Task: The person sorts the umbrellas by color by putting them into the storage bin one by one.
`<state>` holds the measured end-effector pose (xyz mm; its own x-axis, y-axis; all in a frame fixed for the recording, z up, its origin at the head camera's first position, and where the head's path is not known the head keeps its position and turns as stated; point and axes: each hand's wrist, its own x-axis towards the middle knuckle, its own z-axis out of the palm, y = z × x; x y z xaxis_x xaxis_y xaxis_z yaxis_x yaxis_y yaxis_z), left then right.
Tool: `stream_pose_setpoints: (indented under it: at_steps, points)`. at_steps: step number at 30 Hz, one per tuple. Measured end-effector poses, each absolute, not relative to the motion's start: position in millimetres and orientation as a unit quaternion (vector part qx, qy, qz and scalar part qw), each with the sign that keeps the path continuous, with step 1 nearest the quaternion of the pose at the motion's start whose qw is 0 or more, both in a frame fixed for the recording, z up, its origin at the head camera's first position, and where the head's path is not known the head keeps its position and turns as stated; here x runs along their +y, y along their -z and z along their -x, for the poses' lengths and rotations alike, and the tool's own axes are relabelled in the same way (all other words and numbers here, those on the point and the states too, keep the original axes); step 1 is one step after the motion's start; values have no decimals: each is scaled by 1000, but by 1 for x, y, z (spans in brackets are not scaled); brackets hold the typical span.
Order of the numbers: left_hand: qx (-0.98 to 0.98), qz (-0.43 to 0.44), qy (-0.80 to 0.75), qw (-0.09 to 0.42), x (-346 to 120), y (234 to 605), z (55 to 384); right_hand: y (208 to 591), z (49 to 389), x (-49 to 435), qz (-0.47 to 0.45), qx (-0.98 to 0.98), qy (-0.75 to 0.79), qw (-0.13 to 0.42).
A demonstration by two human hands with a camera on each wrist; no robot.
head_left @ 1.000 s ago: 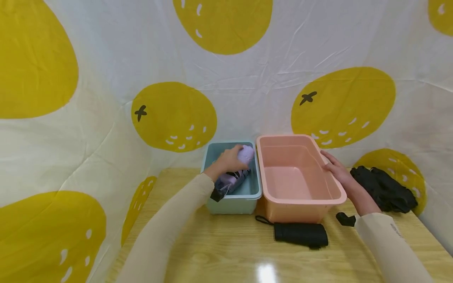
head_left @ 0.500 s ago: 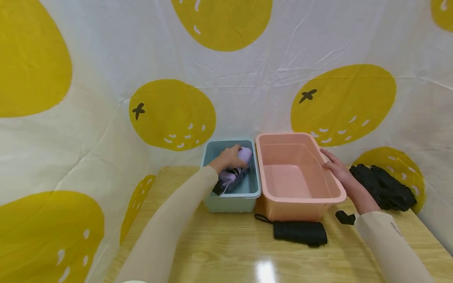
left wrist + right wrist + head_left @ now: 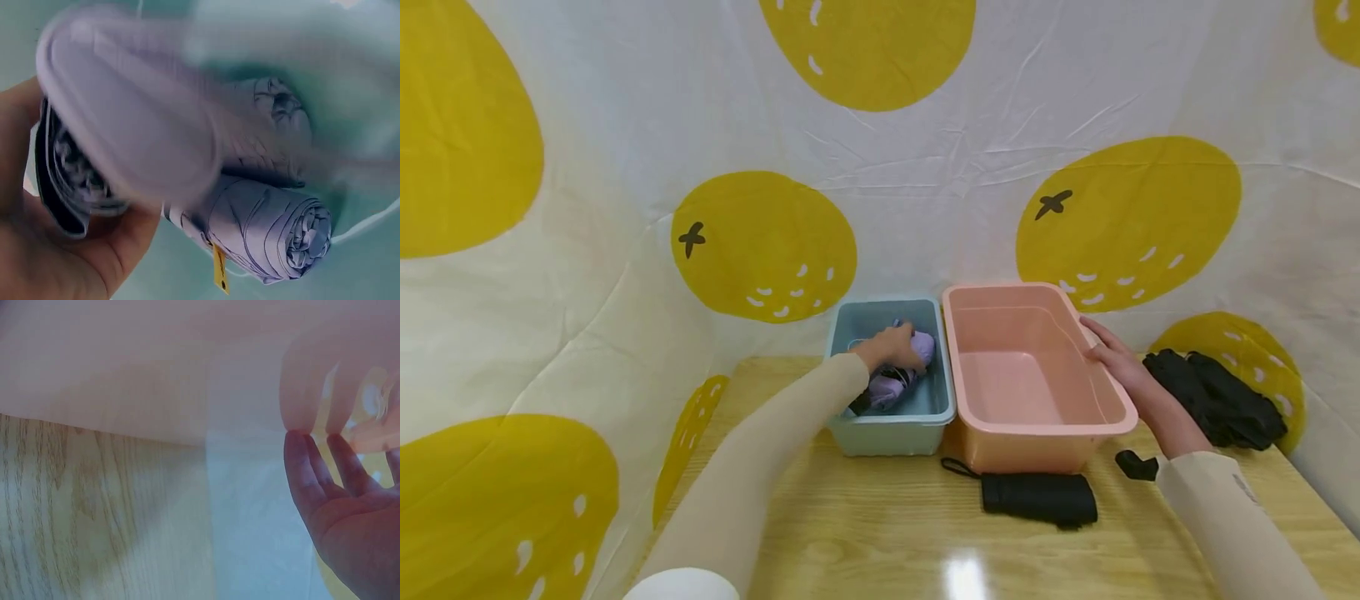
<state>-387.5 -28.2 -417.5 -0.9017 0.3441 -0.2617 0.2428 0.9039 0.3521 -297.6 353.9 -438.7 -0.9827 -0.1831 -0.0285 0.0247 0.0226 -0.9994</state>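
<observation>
Inside the blue bin (image 3: 891, 437), my left hand (image 3: 889, 347) grips a lavender folding umbrella (image 3: 923, 348), its fabric rolled up. In the left wrist view this umbrella is close to the lens and blurred, with a dark rolled edge between thumb and fingers. Beneath it lie another rolled lavender umbrella (image 3: 269, 231) with a yellow tag and a further lavender roll (image 3: 275, 125), partly hidden. My right hand (image 3: 1116, 358) rests against the outer right side of the pink bin (image 3: 1052, 450). Its fingers (image 3: 300, 465) are nearly straight, and their tips touch the wall.
Both bins stand side by side on a wooden table (image 3: 850, 517). A black cylindrical pouch (image 3: 1037, 497) with a wrist loop lies before the pink bin. Crumpled black fabric (image 3: 1217, 400) and a small black piece (image 3: 1135, 465) lie right. A lemon-printed sheet (image 3: 925, 217) hangs behind.
My left hand has lowered the lavender umbrella deeper into the blue bin. My right hand has stayed at the side of the pink bin.
</observation>
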Motion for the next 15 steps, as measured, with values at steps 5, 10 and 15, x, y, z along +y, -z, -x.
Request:
stream_pose_setpoints:
  at_steps: [5, 10, 15]
  points:
    - [964, -150, -137, 170, -25, 429, 385, 444, 300, 355, 64, 709, 699, 69]
    - [969, -137, -121, 166, -25, 450, 391, 447, 300, 354, 65, 714, 694, 72]
    - [969, -155, -119, 151, -21, 454, 395, 440, 297, 354, 57, 713, 695, 76]
